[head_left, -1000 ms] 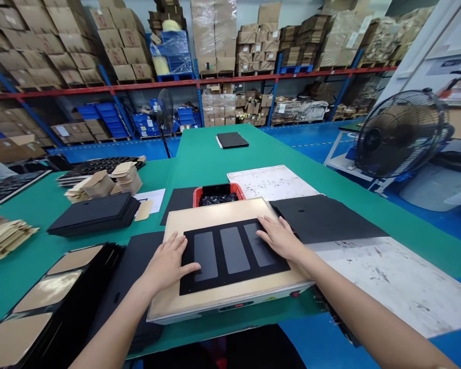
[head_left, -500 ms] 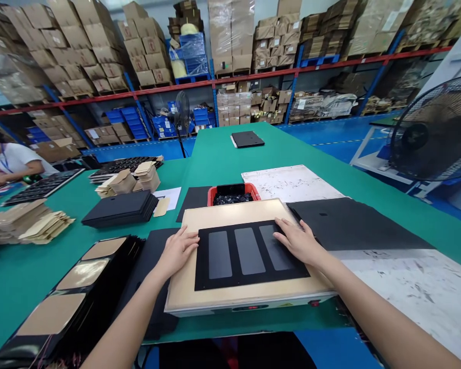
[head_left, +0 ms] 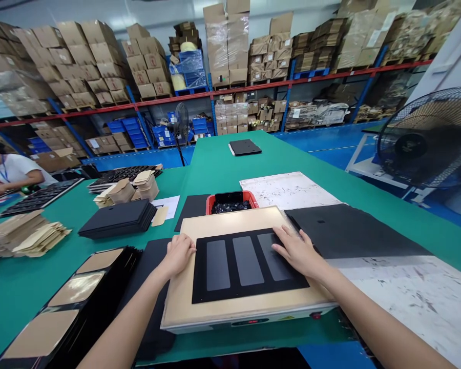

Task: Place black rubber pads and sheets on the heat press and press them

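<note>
A black sheet (head_left: 231,271) with three grey translucent rectangular windows lies flat on a cream-topped box (head_left: 223,220), which has a small red display and a red switch on its front. My left hand (head_left: 181,253) rests on the box top at the sheet's left edge, its fingers curled together; what is under the fingertips, if anything, is hidden. My right hand (head_left: 296,249) lies on the sheet's upper right part with its fingers stretched out, partly covering the right window.
Behind the box stands a red basket (head_left: 249,196) of small black pieces. On the left are a stack of black boards (head_left: 117,218), brown card piles (head_left: 123,190) and black panels with tan patches (head_left: 42,328). A black sheet (head_left: 341,230) and a fan (head_left: 426,143) are on the right. A co-worker (head_left: 13,171) sits far left.
My left hand's fingers, spread flat before, have curled in, and the hand sits slightly further from the sheet's edge. My right hand stays on the sheet. The camera view has tilted up slightly.
</note>
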Action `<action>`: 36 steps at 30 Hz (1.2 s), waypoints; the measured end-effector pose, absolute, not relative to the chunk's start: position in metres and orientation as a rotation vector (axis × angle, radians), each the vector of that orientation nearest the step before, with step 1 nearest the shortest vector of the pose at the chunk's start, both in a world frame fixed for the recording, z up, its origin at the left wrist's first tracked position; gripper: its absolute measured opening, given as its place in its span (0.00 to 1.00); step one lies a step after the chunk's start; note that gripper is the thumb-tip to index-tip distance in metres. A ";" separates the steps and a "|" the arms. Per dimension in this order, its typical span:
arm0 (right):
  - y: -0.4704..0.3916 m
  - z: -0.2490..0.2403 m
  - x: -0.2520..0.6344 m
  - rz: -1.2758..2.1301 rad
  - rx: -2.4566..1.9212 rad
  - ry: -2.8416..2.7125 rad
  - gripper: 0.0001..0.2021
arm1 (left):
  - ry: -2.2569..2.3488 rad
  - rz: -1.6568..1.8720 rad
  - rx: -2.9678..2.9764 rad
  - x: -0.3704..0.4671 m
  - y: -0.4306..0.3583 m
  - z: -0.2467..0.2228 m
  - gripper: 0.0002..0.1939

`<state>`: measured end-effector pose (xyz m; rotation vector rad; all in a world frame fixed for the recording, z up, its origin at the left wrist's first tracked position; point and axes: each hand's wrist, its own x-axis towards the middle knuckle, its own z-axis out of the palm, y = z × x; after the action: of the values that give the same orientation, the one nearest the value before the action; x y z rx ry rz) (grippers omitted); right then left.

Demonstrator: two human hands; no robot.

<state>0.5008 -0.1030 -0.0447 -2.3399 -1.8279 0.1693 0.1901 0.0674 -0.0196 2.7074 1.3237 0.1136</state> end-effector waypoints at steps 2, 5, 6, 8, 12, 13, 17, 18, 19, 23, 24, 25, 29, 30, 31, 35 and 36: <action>-0.113 -0.044 0.493 0.124 -2.271 -1.891 0.28 | 1.273 0.061 2.788 0.193 0.064 -0.017 0.10; -0.133 -0.040 0.479 0.193 -2.122 -2.026 0.29 | 1.230 -0.016 2.881 0.197 0.056 -0.013 0.12; -0.139 -0.037 0.474 0.252 -2.099 -2.056 0.29 | 1.231 -0.034 2.904 0.199 0.053 -0.011 0.13; -0.151 -0.032 0.467 0.367 -2.089 -2.081 0.30 | 1.239 -0.060 2.938 0.200 0.045 -0.006 0.15; -0.166 -0.022 0.463 0.499 -2.122 -2.040 0.30 | 1.215 -0.153 2.969 0.192 0.025 0.006 0.18; -0.169 -0.021 0.463 0.530 -2.138 -2.025 0.30 | 1.219 -0.169 2.981 0.188 0.019 0.008 0.18; -0.172 -0.019 0.464 0.579 -2.166 -2.013 0.31 | 1.306 -0.002 3.022 0.176 -0.015 -0.009 0.16; -0.172 -0.019 0.464 0.570 -2.158 -2.021 0.31 | 1.274 0.054 3.006 0.176 -0.026 -0.020 0.17; -0.172 -0.019 0.463 0.560 -2.149 -2.031 0.30 | 1.188 0.082 2.980 0.176 -0.037 -0.034 0.22; -0.173 -0.021 0.461 0.598 -2.124 -2.057 0.31 | 0.737 0.120 2.902 0.183 -0.075 -0.086 0.40; -0.174 -0.022 0.461 0.600 -2.120 -2.057 0.31 | 0.732 0.145 2.904 0.185 -0.080 -0.094 0.39; -0.175 -0.023 0.463 0.594 -2.116 -2.054 0.31 | 0.742 0.161 2.909 0.186 -0.084 -0.097 0.38; -0.180 -0.031 0.475 0.559 -2.058 -2.055 0.35 | 0.740 0.135 2.859 0.182 -0.079 -0.074 0.38; -0.180 -0.032 0.480 0.533 -2.030 -2.065 0.36 | 0.729 0.123 2.834 0.179 -0.076 -0.063 0.39; -0.180 -0.033 0.484 0.484 -1.991 -2.081 0.35 | 0.733 0.114 2.806 0.175 -0.072 -0.051 0.41; -0.172 -0.029 0.497 0.041 -1.663 -2.064 0.21 | 0.813 0.173 2.727 0.159 -0.057 -0.005 0.38; -0.169 -0.024 0.498 -0.064 -1.562 -2.029 0.19 | 0.807 0.244 2.723 0.156 -0.053 0.006 0.34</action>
<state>0.4983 -0.1691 -0.0240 -1.5621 -2.0291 -0.0638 0.1559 -0.0526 0.0064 2.7227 0.8068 0.2442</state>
